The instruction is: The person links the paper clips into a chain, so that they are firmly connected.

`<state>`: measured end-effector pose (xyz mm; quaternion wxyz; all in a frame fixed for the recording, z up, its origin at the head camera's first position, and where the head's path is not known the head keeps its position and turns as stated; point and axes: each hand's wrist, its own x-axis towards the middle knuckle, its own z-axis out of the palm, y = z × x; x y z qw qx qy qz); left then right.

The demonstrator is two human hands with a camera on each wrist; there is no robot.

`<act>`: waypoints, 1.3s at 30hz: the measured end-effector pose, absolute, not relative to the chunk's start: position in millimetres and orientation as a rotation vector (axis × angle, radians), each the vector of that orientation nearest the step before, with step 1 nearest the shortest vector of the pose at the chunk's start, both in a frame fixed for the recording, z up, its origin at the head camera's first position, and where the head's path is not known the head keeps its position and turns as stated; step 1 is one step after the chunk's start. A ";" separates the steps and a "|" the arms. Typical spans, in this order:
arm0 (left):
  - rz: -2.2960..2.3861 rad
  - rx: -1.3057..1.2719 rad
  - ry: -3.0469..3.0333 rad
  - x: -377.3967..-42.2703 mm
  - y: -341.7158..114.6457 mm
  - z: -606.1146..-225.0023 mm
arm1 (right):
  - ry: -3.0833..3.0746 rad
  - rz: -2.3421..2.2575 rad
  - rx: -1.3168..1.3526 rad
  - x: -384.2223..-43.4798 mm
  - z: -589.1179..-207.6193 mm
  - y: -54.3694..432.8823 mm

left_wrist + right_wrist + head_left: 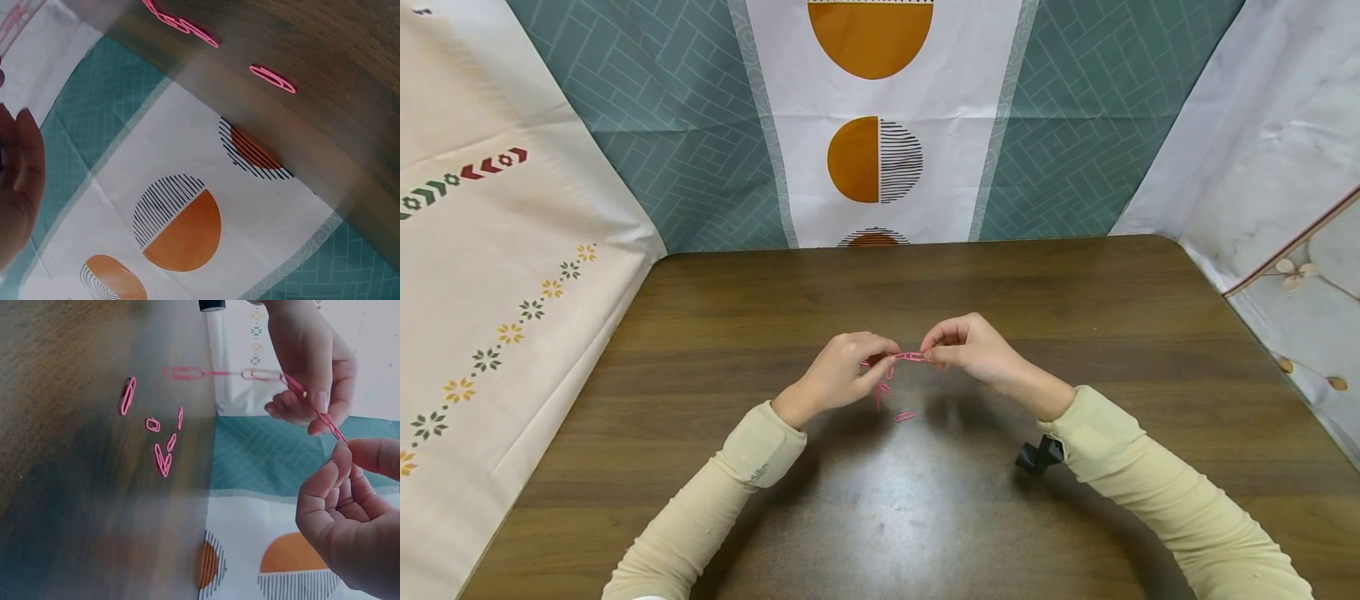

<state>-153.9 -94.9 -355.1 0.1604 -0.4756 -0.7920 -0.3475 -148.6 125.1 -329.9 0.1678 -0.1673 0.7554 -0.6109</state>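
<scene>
Between my two hands, a short run of linked pink paper clips (pixel 910 357) is stretched level above the table. My left hand (pixel 842 371) pinches it between thumb and forefinger. At the other end, my right hand (pixel 973 350) pinches a clip with thumb and fingertip, the remaining fingers curled in. From the left hand more of the chain (pixel 262 374) trails down in the right wrist view. One loose paper clip (pixel 905 417) lies on the table below the hands. The left wrist view cuts off most of the left hand (pixel 22 187) and its pinch.
Several more pink paper clips (pixel 162 461) lie near the loose one on the brown wooden table (pixel 760 300). Patterned cloth (pixel 1067 125) hangs along the table's far edge, and pale cloth borders the left and right sides. A black camera mount (pixel 1040 456) sits by the right wrist.
</scene>
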 end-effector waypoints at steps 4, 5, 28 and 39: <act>-1.156 -1.423 -2.321 -153.6 -95.0 -355.7 | 2.152 -1.745 -0.490 -148.8 -327.8 124.5; -1.188 -1.435 -2.336 -153.5 -95.0 -355.8 | 2.153 -1.746 -0.492 -148.9 -327.3 124.2; -1.190 -1.355 -2.253 -153.3 -87.2 -349.6 | 2.155 -1.759 -0.600 -147.7 -318.0 117.1; -1.326 -1.344 -2.238 -151.4 -87.2 -346.0 | 2.151 -1.800 -0.590 -147.2 -318.7 115.4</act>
